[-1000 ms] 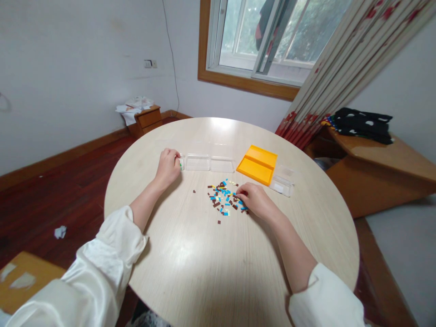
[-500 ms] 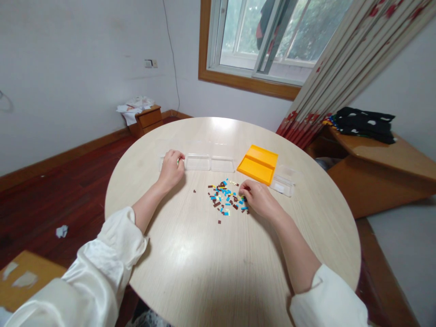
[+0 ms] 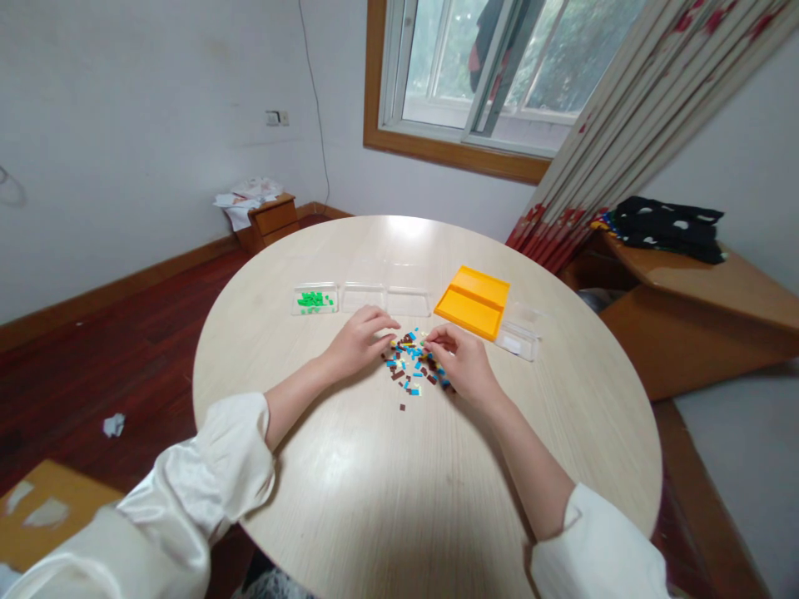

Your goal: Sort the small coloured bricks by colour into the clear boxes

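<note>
A loose pile of small building bricks (image 3: 405, 363), mostly brown, blue and pale yellow, lies on the table between my hands. My left hand (image 3: 360, 343) hovers at the pile's left edge, its fingers apart and nothing seen in them. At the right side, my right hand (image 3: 463, 359) has thumb and forefinger pinched on what looks like a small green brick (image 3: 423, 339); it is tiny and partly hidden. Green bricks (image 3: 315, 300) lie in the left clear plastic box (image 3: 293, 313). Beside it stand a middle clear box (image 3: 363, 310) and another clear box (image 3: 409, 314).
A yellow two-part tray (image 3: 473, 301) lies beyond my right hand. Next to it is another clear case (image 3: 519, 341). A single brown brick (image 3: 403, 407) sits in front of the pile. The round table (image 3: 374, 499) has a curved edge.
My left hand has come away from the left box toward the pile, uncovering the green bricks there. Its fingers have opened. My right hand has shifted slightly left over the pile.
</note>
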{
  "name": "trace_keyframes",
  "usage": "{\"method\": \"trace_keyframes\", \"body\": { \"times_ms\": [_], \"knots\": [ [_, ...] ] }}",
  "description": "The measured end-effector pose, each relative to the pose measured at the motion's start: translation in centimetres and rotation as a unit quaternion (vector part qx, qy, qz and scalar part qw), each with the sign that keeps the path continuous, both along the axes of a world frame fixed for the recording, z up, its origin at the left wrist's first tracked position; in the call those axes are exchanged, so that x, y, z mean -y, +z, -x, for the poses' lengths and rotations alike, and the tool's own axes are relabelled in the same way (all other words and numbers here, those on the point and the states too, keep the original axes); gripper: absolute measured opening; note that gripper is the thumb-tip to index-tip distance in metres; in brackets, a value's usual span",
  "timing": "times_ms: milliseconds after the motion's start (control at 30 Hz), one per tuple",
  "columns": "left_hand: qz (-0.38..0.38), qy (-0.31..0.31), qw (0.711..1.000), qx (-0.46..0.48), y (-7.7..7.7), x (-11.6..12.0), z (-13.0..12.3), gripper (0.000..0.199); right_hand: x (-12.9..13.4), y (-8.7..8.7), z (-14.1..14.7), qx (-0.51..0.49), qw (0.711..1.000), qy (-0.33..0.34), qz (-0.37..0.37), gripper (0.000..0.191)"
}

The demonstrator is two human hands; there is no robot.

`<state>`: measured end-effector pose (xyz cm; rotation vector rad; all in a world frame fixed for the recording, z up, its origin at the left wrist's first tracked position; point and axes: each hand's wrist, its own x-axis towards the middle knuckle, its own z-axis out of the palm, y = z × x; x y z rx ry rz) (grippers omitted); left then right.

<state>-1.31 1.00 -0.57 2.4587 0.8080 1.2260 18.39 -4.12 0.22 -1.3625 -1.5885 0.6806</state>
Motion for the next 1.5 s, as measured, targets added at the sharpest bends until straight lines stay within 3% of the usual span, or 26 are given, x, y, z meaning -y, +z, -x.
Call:
{"method": "trace_keyframes", "body": {
  "times_ms": [133, 267, 633, 733, 800, 900, 1000, 1100, 1233, 1500],
  "knots": [
    [-0.014, -0.041, 0.999, -0.022, -0.3, 0.9, -1.0, 0.013, 0.1, -0.5, 0.7, -0.082, 0.995, 0.033, 0.043, 0.012],
    [-0.020, -0.052, 0.998, -0.022, -0.7, 1.0, -1.5, 0.013, 0.2, -0.5, 1.0, -0.108, 0.992, 0.052, 0.037, 0.013],
    [-0.007, -0.050, 0.999, -0.011, -0.4, 1.1, -1.3, 0.012, 0.5, -0.4, 1.1, -0.062, 0.996, 0.063, 0.019, 0.010],
    [0.006, 0.028, 0.999, -0.015, 0.0, -0.5, 0.0, 0.011, 0.4, -0.2, 0.5, -0.001, 0.999, 0.034, 0.005, 0.007],
    [0.017, 0.141, 0.990, -0.018, 0.2, -2.2, 1.7, 0.009, 0.2, -0.1, -0.1, 0.046, 0.999, 0.012, -0.009, 0.007],
    [0.049, 0.326, 0.944, -0.033, 0.6, -4.8, 4.8, 0.004, -0.2, 0.0, -1.2, 0.104, 0.994, -0.021, -0.024, 0.007],
    [0.084, 0.428, 0.897, -0.069, 0.9, -6.3, 7.3, 0.005, -0.5, 0.0, -2.1, 0.142, 0.988, -0.057, -0.030, 0.008],
    [0.122, 0.474, 0.867, -0.099, 0.9, -6.6, 8.4, 0.008, -0.7, -0.2, -2.8, 0.187, 0.979, -0.080, -0.027, 0.010],
    [0.156, 0.490, 0.846, -0.139, 0.8, -6.5, 8.4, 0.011, -1.0, -0.9, -3.4, 0.246, 0.966, -0.082, -0.016, 0.014],
    [0.153, 0.472, 0.854, -0.156, 0.2, -6.6, 8.6, 0.013, -1.2, -1.5, -3.9, 0.303, 0.951, -0.055, -0.022, 0.023]
  ]
}}
